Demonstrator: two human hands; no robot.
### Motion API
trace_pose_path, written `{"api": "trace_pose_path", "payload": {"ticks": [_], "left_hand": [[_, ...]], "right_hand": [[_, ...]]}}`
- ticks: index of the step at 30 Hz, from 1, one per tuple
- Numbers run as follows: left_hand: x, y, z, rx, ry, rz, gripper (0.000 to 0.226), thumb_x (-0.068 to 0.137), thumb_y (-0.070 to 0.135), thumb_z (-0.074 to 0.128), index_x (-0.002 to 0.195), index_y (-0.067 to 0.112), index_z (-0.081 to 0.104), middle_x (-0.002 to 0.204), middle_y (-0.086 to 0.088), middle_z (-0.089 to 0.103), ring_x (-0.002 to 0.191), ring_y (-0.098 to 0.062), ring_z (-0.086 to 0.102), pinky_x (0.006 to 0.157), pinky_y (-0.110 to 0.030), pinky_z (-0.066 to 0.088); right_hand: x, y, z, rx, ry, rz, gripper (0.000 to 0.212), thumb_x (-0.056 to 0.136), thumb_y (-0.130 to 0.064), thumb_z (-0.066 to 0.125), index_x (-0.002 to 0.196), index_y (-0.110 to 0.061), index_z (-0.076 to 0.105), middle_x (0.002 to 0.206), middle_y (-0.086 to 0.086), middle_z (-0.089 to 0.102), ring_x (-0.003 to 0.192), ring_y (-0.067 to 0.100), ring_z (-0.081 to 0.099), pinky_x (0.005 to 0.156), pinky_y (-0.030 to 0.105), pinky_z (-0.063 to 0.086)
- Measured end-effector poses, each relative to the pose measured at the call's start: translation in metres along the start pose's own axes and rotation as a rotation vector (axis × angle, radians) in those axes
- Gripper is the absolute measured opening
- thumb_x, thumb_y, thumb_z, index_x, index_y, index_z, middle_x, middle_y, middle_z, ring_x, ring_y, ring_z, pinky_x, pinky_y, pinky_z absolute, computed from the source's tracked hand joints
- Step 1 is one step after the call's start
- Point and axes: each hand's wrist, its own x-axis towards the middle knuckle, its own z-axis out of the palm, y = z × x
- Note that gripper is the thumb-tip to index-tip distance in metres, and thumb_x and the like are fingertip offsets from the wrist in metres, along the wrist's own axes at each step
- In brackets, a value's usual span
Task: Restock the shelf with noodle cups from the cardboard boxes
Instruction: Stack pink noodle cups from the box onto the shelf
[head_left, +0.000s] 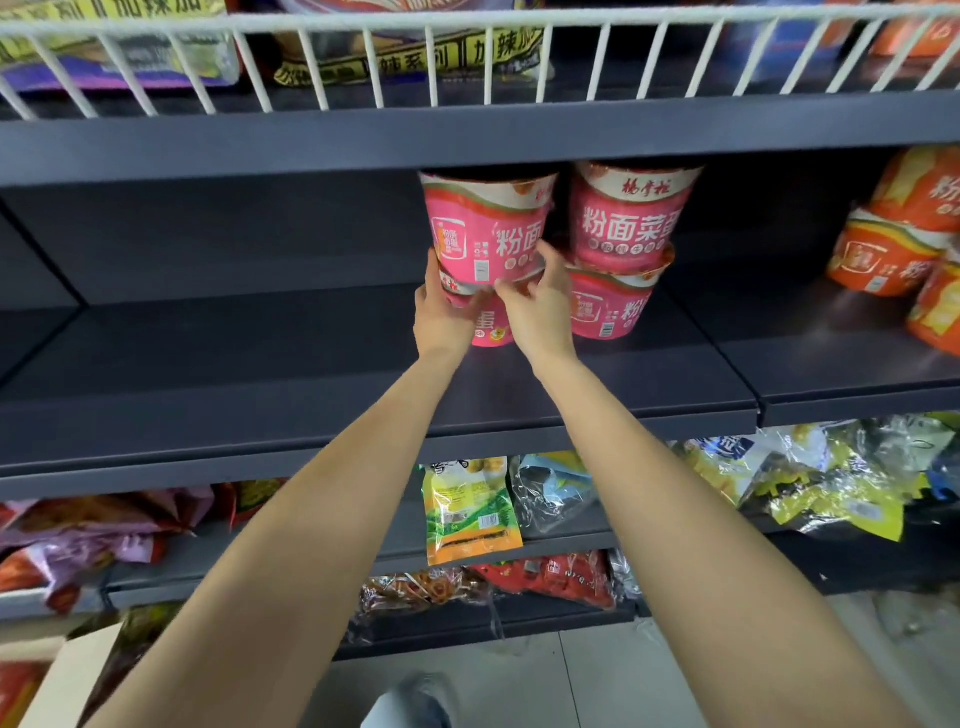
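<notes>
Both forearms reach up to the upper pink noodle cup (485, 228), upright on the lower cup (488, 322), left hand (441, 306) and right hand (535, 301) with fingers (511, 288) grasping its base from either side.

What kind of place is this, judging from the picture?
Most likely a small grocery or convenience store. Dark metal shelves carry stacked pink noodle cups, orange cups and bagged snacks, and both hands set one more cup in place.
</notes>
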Motion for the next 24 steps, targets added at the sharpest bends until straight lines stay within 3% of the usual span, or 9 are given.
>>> {"api": "trace_pose_path", "payload": {"ticks": [2,4,6,8,11,13,16,19,24], "left_hand": [[0.017,0.000,-0.006,-0.029,-0.115,-0.035,0.094,0.078,0.046,0.068,0.151,0.037,0.010,0.142,-0.001,0.049,0.125,-0.020,0.052,0.104,-0.043,0.044],[0.024,-0.002,-0.018,-0.141,-0.285,-0.078,0.102,0.084,0.024,0.069,0.153,0.029,-0.006,0.152,0.001,0.038,0.134,-0.017,0.043,0.111,-0.041,0.037],[0.014,-0.003,-0.035,-0.120,-0.343,-0.041,0.097,0.088,0.007,0.064,0.153,0.023,-0.006,0.155,-0.002,0.031,0.139,-0.016,0.035,0.114,-0.037,0.032],[-0.010,-0.004,-0.061,0.053,-0.301,0.077,0.077,0.090,0.013,0.062,0.152,0.023,0.017,0.149,-0.003,0.041,0.136,-0.016,0.040,0.110,-0.028,0.034],[-0.064,-0.017,-0.118,0.371,-0.162,0.333,0.045,0.093,0.021,0.057,0.137,0.024,0.050,0.123,0.010,0.064,0.117,-0.011,0.056,0.097,-0.024,0.043],[-0.107,-0.036,-0.165,0.508,-0.026,0.456,0.032,0.093,0.026,0.055,0.124,0.025,0.061,0.106,0.017,0.069,0.100,-0.009,0.060,0.086,-0.023,0.042],[-0.173,-0.076,-0.242,0.636,0.177,0.520,0.024,0.093,0.029,0.053,0.107,0.021,0.071,0.079,0.011,0.069,0.076,-0.007,0.056,0.074,-0.017,0.039],[-0.244,-0.131,-0.325,0.697,0.311,0.339,0.023,0.091,0.027,0.053,0.101,0.020,0.072,0.070,0.014,0.064,0.066,-0.008,0.059,0.069,-0.012,0.042],[-0.373,-0.232,-0.454,0.591,0.548,-0.304,0.020,0.086,0.040,0.055,0.099,0.032,0.069,0.073,0.009,0.071,0.065,-0.004,0.066,0.065,-0.028,0.054]], "right_hand": [[0.007,0.000,0.007,-0.040,-0.054,-0.001,0.070,0.089,-0.018,0.061,0.148,-0.018,0.023,0.151,0.010,0.026,0.137,0.021,0.032,0.105,0.024,0.029],[0.013,-0.001,0.010,-0.144,-0.077,-0.038,0.074,0.094,-0.024,0.056,0.152,-0.018,0.011,0.158,0.009,0.014,0.143,0.023,0.020,0.114,0.032,0.021],[0.009,0.003,0.011,-0.269,-0.067,-0.071,0.072,0.095,-0.028,0.052,0.153,-0.016,0.010,0.158,0.012,0.014,0.143,0.028,0.020,0.117,0.042,0.021],[-0.009,0.002,0.012,-0.361,-0.017,-0.113,0.062,0.094,-0.023,0.053,0.149,-0.015,0.025,0.149,0.016,0.032,0.134,0.033,0.035,0.109,0.045,0.033],[-0.065,-0.004,0.022,-0.322,0.000,-0.275,0.035,0.093,-0.019,0.051,0.127,-0.013,0.051,0.115,0.005,0.062,0.106,0.023,0.057,0.086,0.031,0.043],[-0.110,-0.005,0.041,-0.262,-0.118,-0.311,0.026,0.094,-0.025,0.048,0.117,-0.017,0.057,0.096,-0.004,0.069,0.089,0.016,0.064,0.076,0.028,0.044],[-0.180,-0.001,0.093,-0.264,-0.420,-0.345,0.027,0.094,-0.039,0.042,0.107,-0.023,0.059,0.080,-0.005,0.072,0.072,0.016,0.067,0.067,0.036,0.052],[-0.245,0.001,0.160,-0.335,-0.765,-0.395,0.015,0.095,-0.028,0.051,0.102,-0.023,0.064,0.079,-0.004,0.072,0.071,0.018,0.067,0.061,0.035,0.052],[-0.346,-0.003,0.277,-0.394,-1.175,-0.446,0.018,0.092,-0.023,0.055,0.104,-0.022,0.067,0.094,0.003,0.072,0.086,0.024,0.066,0.069,0.037,0.052]]}}
